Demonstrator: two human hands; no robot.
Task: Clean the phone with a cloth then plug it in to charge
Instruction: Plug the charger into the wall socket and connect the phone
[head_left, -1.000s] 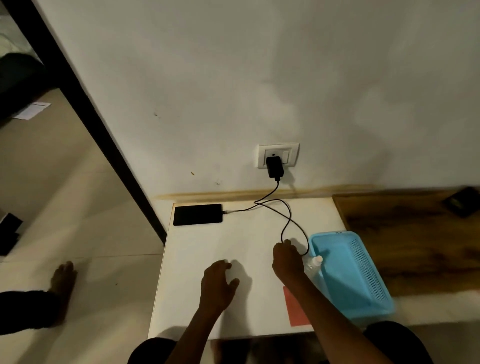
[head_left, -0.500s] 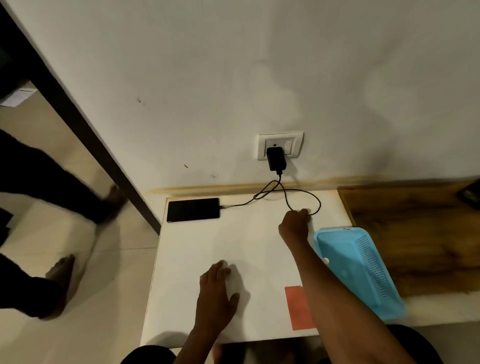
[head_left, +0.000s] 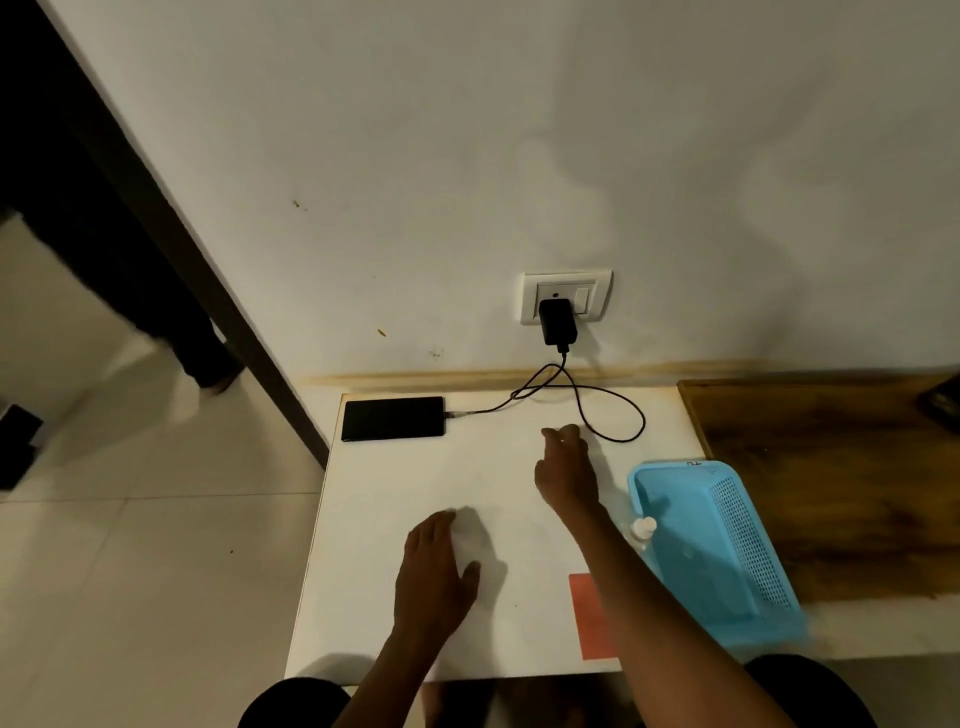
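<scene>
A black phone (head_left: 393, 418) lies flat at the back left of the white table (head_left: 389, 493). A black cable (head_left: 623, 423) runs from its right end, loops over the table and rises to the black charger (head_left: 557, 322) in the wall socket (head_left: 592, 291). My right hand (head_left: 566, 467) reaches toward the back of the table, its loosely curled fingertips just left of the cable loop and holding nothing that I can see. Near the front edge, my left hand (head_left: 436, 566) rests flat on the table. An orange-red cloth (head_left: 589, 618) lies at the front right, partly under my right forearm.
A blue plastic basket (head_left: 727, 551) stands at the table's right edge with a white-capped bottle (head_left: 643, 527) against its left wall. A dark wooden surface (head_left: 831, 467) adjoins on the right. Left of the table is tiled floor, a dark door frame and another person's leg (head_left: 202, 353).
My right hand carried the cable loop from beside the basket toward the wall, then shifted left off it. The left hand stayed put. The person on the left walked farther away.
</scene>
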